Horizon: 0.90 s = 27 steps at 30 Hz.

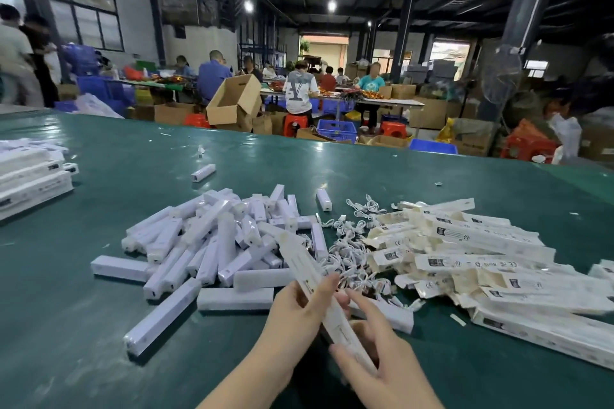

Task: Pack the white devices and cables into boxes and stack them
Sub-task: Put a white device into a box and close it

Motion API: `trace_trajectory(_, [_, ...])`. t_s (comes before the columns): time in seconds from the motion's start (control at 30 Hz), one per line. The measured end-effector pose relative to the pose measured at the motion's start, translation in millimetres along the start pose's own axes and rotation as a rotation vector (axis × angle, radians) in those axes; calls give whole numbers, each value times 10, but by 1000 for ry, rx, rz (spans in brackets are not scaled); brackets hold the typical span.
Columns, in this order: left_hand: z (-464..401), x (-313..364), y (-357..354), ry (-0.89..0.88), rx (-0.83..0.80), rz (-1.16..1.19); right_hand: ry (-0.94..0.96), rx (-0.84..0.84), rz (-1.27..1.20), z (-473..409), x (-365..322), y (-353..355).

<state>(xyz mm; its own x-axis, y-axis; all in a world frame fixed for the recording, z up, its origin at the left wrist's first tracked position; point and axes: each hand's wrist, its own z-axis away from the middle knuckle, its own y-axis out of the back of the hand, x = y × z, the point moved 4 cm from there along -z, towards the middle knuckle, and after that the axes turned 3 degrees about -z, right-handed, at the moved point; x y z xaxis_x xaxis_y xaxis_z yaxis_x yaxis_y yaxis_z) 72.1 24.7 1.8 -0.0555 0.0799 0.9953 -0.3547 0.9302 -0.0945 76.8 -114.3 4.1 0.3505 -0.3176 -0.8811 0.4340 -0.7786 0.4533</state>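
Observation:
A long narrow white box (309,272) slants from the pile down toward me. My left hand (295,309) grips its middle, fingers curled over the top. My right hand (375,355) holds its near end from below and the side. A heap of white bar-shaped devices (212,236) lies on the green table (99,359) to the left. White coiled cables (352,262) lie tangled in the middle. Flat open white boxes (471,262) are piled on the right.
A stack of packed white boxes (30,179) sits at the table's left edge. Loose devices (203,173) lie farther back. Beyond the table, people sit at workbenches among cardboard cartons (232,100), blue crates (336,130) and red stools.

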Motion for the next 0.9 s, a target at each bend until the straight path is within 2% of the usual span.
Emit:
trace_trajectory(0.17, [-24,95,105,-101,30,-75,23,137,9,29,46,163])
trace_trajectory(0.3, [-14,-20,-5,-40,-178,-96,96,135,171,43,-38,268])
trace_trajectory(0.37, [-8,-76,-43,-26,-160,-106,139,94,308,48,-76,280])
trace_trajectory(0.5, [-100,-78,94,122,40,224,202,165,325,22,-73,376])
trace_trajectory(0.6, [-93,-54,78,213,-12,470,272,218,251,22,-91,431])
trace_trajectory(0.73, [-3,-40,-20,289,-83,518,390,221,258,43,-132,382])
trace_trajectory(0.9, [-5,-22,8,350,-22,678,338,185,96,43,-104,351])
